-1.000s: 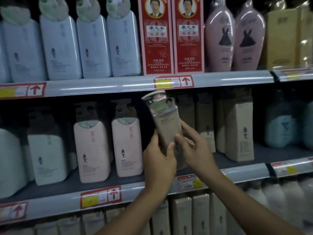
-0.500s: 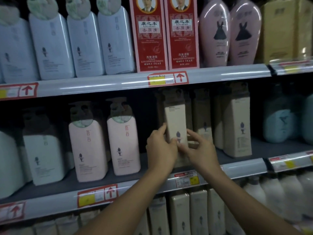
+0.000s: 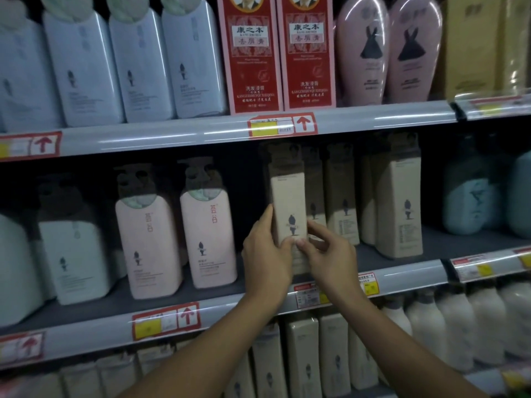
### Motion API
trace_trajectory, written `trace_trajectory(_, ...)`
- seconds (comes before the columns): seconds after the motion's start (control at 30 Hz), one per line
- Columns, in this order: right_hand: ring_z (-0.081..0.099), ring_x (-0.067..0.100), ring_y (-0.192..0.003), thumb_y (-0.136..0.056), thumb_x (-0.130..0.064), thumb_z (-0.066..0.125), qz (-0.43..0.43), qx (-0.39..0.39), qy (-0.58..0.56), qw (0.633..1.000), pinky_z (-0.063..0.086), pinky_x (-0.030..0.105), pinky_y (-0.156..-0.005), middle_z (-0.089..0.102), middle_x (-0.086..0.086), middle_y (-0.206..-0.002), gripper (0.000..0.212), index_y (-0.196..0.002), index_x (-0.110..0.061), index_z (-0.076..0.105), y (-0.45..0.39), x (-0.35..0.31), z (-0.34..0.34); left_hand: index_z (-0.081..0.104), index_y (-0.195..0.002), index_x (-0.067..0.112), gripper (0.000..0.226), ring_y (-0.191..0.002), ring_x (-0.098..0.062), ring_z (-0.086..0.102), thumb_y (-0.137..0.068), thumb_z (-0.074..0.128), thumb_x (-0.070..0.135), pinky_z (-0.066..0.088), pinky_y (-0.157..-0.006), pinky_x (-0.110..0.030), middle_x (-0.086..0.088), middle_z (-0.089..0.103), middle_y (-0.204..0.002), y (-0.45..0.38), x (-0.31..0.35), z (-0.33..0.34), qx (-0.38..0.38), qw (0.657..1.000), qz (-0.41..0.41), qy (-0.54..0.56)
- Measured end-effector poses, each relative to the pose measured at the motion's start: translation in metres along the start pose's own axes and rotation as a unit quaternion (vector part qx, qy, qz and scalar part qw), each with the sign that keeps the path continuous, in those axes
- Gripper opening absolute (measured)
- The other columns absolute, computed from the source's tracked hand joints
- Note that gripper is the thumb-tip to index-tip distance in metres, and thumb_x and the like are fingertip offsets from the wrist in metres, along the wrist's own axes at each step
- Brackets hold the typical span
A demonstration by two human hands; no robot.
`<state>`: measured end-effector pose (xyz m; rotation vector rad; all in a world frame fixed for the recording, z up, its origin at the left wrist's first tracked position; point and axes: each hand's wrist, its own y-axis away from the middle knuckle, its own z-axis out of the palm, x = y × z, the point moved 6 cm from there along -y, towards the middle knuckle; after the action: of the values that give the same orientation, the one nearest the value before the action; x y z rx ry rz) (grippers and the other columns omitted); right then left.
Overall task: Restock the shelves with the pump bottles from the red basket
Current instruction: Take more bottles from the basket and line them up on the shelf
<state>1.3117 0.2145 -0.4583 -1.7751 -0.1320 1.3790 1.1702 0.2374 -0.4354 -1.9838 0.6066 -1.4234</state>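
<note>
A beige pump bottle (image 3: 288, 199) stands upright at the front of the middle shelf (image 3: 218, 308), held between both hands. My left hand (image 3: 265, 257) grips its left side and lower front. My right hand (image 3: 330, 255) presses its lower right side, thumb on the front. Several matching beige pump bottles (image 3: 400, 202) stand right of it and behind it. The red basket is out of view.
Two pink pump bottles (image 3: 207, 234) stand left of a dark gap beside the held bottle. White bottles fill the far left, blue ones (image 3: 471, 202) the far right. Red boxes (image 3: 250, 53) and pink bottles sit on the upper shelf. More beige bottles fill the lower shelf.
The bottle went from tilted in front of the shelf edge to upright and set into the beige row. Both hands followed it forward and still hold it.
</note>
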Motion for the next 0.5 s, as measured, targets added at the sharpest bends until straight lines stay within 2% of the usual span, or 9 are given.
trace_trajectory(0.1,0.071,-0.009,-0.1,-0.091,-0.005,0.074,0.007,-0.006,-0.011,1.0,0.053,0.008,-0.083,0.077,-0.019,-0.106,0.039,-0.124,-0.024,0.073,0.001,0.003,0.001,0.043,-0.147,0.036,0.073,-0.121,-0.013,0.063,-0.087,0.074,0.009,0.057,-0.099,-0.04,0.012,0.06,-0.139,0.001,-0.002,0.0,0.015,1.0,0.006,-0.004)
trace_trajectory(0.3,0.07,-0.008,-0.103,-0.093,-0.003,0.071,0.02,-0.005,0.002,1.0,0.054,0.01,-0.087,0.076,-0.015,-0.108,0.04,-0.129,-0.021,0.07,0.005,0.004,0.006,0.041,-0.146,0.039,0.073,-0.118,-0.012,0.064,-0.089,0.073,0.007,0.058,-0.096,-0.038,0.011,0.06,-0.138,0.011,-0.01,-0.006,-0.006,1.0,0.0,-0.01)
trace_trajectory(0.37,0.069,-0.005,-0.107,-0.094,-0.006,0.07,0.029,-0.022,0.017,0.999,0.056,0.017,-0.093,0.076,-0.013,-0.111,0.04,-0.131,-0.021,0.069,0.005,0.001,0.005,0.044,-0.146,0.033,0.07,-0.11,-0.009,0.067,-0.089,0.075,0.008,0.06,-0.091,-0.029,0.009,0.059,-0.139,0.011,-0.01,-0.007,-0.003,1.0,-0.009,0.001)
trace_trajectory(0.4,0.068,-0.001,-0.112,-0.095,-0.01,0.07,0.036,-0.03,0.029,0.998,0.056,0.022,-0.097,0.075,-0.011,-0.116,0.04,-0.133,-0.02,0.067,0.006,-0.001,0.005,0.046,-0.147,0.03,0.069,-0.102,-0.007,0.069,-0.088,0.076,0.011,0.059,-0.084,-0.02,0.009,0.058,-0.14,0.011,-0.01,-0.009,-0.001,1.0,-0.017,0.004)
trace_trajectory(0.47,0.061,0.009,-0.127,-0.098,-0.024,0.068,0.048,-0.014,0.071,0.996,0.051,0.032,-0.107,0.068,-0.005,-0.134,0.044,-0.141,-0.021,0.06,0.012,-0.009,0.001,0.047,-0.146,0.027,0.066,-0.089,-0.003,0.068,-0.088,0.077,0.018,0.051,-0.069,-0.005,0.011,0.058,-0.137,0.012,-0.008,-0.016,0.008,1.0,-0.03,0.005)
trace_trajectory(0.5,0.055,0.011,-0.133,-0.099,-0.029,0.065,0.046,0.007,0.092,0.995,0.046,0.034,-0.112,0.062,-0.005,-0.142,0.047,-0.144,-0.022,0.057,0.018,-0.016,-0.002,0.049,-0.145,0.026,0.063,-0.087,-0.002,0.067,-0.089,0.077,0.021,0.048,-0.065,-0.001,0.01,0.058,-0.135,0.013,-0.006,-0.021,0.012,0.999,-0.031,0.007)
